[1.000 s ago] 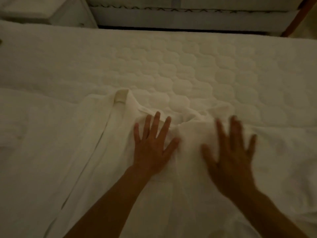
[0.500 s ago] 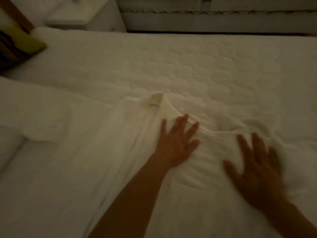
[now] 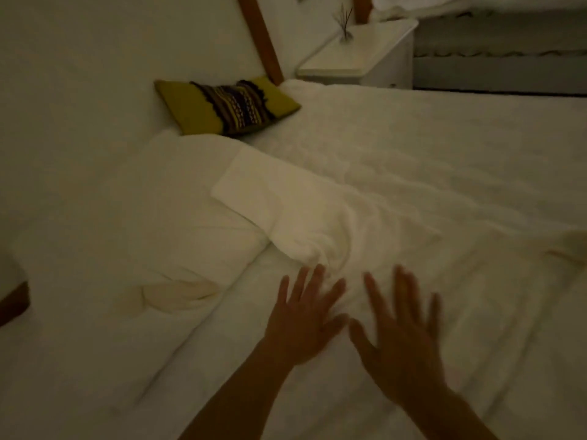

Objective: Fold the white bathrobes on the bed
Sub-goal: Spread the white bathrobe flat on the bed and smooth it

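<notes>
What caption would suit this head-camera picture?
Fingers spread, left hand and right hand over a white bathrobe on the bed.

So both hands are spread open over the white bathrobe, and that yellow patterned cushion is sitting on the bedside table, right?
Not quite. The head view shows the yellow patterned cushion lying on the bed, up at its head end, not on the bedside table. The rest holds: the left hand and right hand are spread open over the white bathrobe.
</notes>
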A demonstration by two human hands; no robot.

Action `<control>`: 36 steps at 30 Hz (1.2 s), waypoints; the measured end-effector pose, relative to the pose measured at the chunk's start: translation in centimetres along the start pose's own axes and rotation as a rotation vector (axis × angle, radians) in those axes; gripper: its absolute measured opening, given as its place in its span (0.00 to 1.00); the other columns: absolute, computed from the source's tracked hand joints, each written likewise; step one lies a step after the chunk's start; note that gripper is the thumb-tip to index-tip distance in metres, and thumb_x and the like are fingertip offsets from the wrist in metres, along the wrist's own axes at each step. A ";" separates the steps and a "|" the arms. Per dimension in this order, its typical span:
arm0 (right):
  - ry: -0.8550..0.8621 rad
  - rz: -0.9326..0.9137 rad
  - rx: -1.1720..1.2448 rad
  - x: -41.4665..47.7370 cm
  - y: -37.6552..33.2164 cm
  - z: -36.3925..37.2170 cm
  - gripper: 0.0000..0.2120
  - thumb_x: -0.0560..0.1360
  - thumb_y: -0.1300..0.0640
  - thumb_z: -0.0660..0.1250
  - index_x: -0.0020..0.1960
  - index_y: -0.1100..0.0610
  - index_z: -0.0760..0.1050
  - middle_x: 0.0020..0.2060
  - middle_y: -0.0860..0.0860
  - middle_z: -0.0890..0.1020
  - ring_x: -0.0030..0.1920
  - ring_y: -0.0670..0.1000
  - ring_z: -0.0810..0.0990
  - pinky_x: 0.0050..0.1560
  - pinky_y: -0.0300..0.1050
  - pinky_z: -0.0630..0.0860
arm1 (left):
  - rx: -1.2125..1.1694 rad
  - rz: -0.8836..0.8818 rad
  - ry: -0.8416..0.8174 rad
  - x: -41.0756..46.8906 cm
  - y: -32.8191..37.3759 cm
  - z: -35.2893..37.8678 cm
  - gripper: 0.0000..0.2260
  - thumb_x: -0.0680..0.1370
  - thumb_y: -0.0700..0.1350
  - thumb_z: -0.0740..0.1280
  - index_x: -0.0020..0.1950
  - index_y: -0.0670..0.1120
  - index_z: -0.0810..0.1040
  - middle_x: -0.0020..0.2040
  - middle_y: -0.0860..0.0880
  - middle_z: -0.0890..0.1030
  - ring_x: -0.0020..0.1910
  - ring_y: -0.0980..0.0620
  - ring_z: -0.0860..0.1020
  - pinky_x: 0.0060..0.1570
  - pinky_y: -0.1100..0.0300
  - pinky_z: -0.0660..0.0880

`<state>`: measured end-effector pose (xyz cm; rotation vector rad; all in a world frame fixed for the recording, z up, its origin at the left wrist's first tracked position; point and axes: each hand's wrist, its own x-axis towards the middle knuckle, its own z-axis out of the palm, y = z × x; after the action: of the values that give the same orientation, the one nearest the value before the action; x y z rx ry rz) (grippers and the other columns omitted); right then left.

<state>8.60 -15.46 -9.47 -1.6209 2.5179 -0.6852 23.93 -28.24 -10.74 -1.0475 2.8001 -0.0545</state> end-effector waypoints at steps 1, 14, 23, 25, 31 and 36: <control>-0.051 0.023 -0.018 2.3 -2.0 2.8 0.34 0.77 0.33 0.52 0.80 0.44 0.57 0.79 0.60 0.57 0.79 0.60 0.55 0.76 0.66 0.45 | 0.023 0.064 0.018 1.0 -1.3 0.2 0.28 0.81 0.62 0.51 0.81 0.57 0.55 0.81 0.44 0.58 0.79 0.41 0.58 0.72 0.34 0.59; -0.054 0.157 -0.165 6.7 -1.6 9.9 0.43 0.75 0.32 0.56 0.81 0.56 0.53 0.80 0.54 0.57 0.80 0.53 0.52 0.77 0.62 0.50 | -0.091 0.183 0.139 9.4 -16.1 4.7 0.28 0.82 0.60 0.54 0.81 0.55 0.56 0.82 0.49 0.51 0.81 0.52 0.51 0.77 0.50 0.48; -0.049 0.144 -0.173 7.0 -1.5 9.6 0.41 0.75 0.32 0.57 0.80 0.55 0.57 0.80 0.54 0.57 0.80 0.53 0.53 0.76 0.64 0.53 | -0.156 0.140 0.123 9.7 -16.1 5.5 0.29 0.81 0.61 0.51 0.81 0.54 0.54 0.82 0.50 0.49 0.81 0.52 0.51 0.77 0.50 0.47; -0.058 0.150 -0.180 7.0 -1.5 9.6 0.41 0.75 0.32 0.57 0.80 0.54 0.56 0.80 0.54 0.57 0.80 0.54 0.53 0.76 0.64 0.53 | -0.145 0.143 0.113 9.8 -16.1 5.6 0.29 0.81 0.61 0.52 0.81 0.54 0.53 0.82 0.50 0.49 0.80 0.52 0.52 0.77 0.48 0.48; -0.122 0.164 -0.192 7.4 -1.7 9.1 0.40 0.75 0.32 0.56 0.80 0.54 0.57 0.80 0.56 0.56 0.80 0.56 0.54 0.76 0.65 0.52 | -0.152 0.128 0.041 9.9 -16.0 4.5 0.30 0.81 0.60 0.54 0.81 0.53 0.53 0.82 0.48 0.50 0.80 0.49 0.55 0.76 0.50 0.47; -0.128 0.173 -0.165 8.0 -1.9 8.6 0.38 0.75 0.35 0.56 0.78 0.56 0.62 0.79 0.59 0.59 0.79 0.59 0.57 0.75 0.67 0.55 | -0.216 0.123 -0.016 10.4 -16.1 4.5 0.30 0.80 0.60 0.52 0.81 0.53 0.57 0.82 0.47 0.53 0.76 0.43 0.64 0.74 0.51 0.51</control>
<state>9.22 -25.96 -15.06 -1.4170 2.6389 -0.3532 27.36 -47.16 -15.11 -0.9090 2.8978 0.2744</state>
